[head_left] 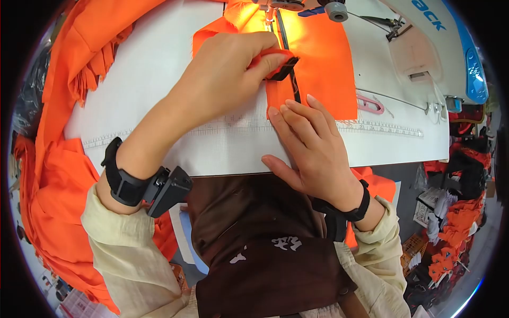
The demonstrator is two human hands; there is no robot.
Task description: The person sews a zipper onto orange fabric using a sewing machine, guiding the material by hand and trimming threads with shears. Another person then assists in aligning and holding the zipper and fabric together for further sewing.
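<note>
My left hand (238, 63) is closed, thumb and fingers pinching a folded edge of orange fabric (331, 69) with a black end (286, 69) showing at the fingertips. A narrow black strip that looks like a zipper (284, 37) runs down the fabric from beside the sewing machine needle (270, 15). My right hand (313, 138) lies with fingers stretched out, its fingertips on the near edge of the fabric, beside the strip's lower end. The needle area is brightly lit.
A measuring scale (382, 128) runs along the white sewing table (212, 153). Pink-handled thread snips (370, 104) lie right of the fabric, under the machine arm (440, 32). Orange cloth (58, 185) is heaped at the left. More garments (461, 217) are piled at the right.
</note>
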